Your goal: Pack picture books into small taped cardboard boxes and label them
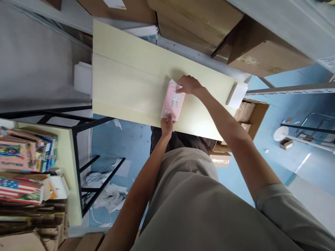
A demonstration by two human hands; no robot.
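Observation:
A flat pink packet (174,101), apparently in a clear wrapper with a printed label, is held over the pale yellow tabletop (125,76). My left hand (167,125) pinches its near edge, thumb on top. At the far right corner, my right hand (190,85) grips the packet with thumb and curled fingers. What is inside the packet cannot be made out. To the right of my right hand, a small white stack (237,96) lies at the table's end.
Large cardboard boxes (193,24) stand behind the table. An open carton (258,118) sits below its right end. On the left are a black metal frame (78,167) and a shelf with books (21,188). White plastic scraps (110,198) lie on the blue floor.

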